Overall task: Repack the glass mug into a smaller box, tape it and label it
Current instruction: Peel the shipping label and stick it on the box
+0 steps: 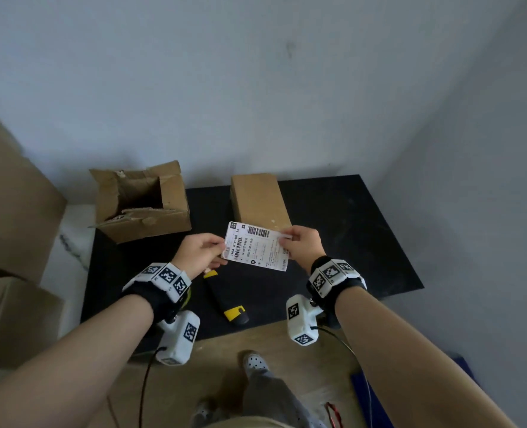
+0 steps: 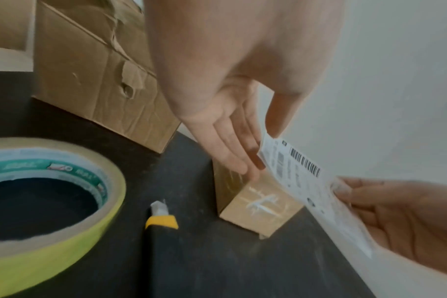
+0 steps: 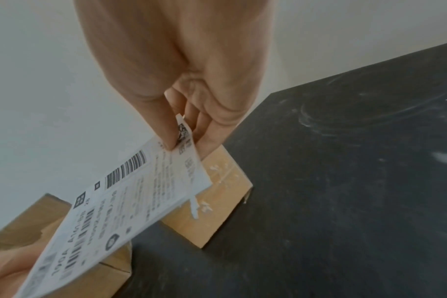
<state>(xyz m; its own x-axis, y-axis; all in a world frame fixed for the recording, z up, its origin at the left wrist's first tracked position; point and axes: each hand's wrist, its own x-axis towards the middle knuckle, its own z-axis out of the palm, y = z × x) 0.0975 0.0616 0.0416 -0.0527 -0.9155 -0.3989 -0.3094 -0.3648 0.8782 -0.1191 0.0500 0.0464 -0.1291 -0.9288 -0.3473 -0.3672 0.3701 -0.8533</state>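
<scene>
Two hands hold one shipping label (image 1: 256, 246) in the head view: the left hand (image 1: 198, 251) pinches its left short edge, the right hand (image 1: 301, 242) pinches its upper right corner. The label hangs in the air, long axis running left to right, just in front of the closed smaller box (image 1: 259, 197). That box lies on the black desk (image 1: 364, 242) with its long axis running away from the person, so label and box top cross at present; I judge the label needs lowering forward onto the bare cardboard top. The glass mug is not visible, presumably sealed inside. The torn open box (image 1: 141, 202) stands to the left, apart from the smaller box. A yellow-and-black utility knife (image 1: 225, 296) lies below the hands. Open desk lies to the right of the box.

Left wrist view: thumb above and straight fingers (image 2: 230, 145) below hold the label's edge (image 2: 288, 161). The taped box end (image 2: 260, 207) sits directly beneath. A tape roll (image 2: 51, 201) and the knife (image 2: 161, 221) lie near, toward the left.

Right wrist view: thumb and curled fingers (image 3: 166, 125) pinch the label corner (image 3: 140, 191) above the box's near end (image 3: 212, 201); bare desk (image 3: 345, 181) extends to the right.
</scene>
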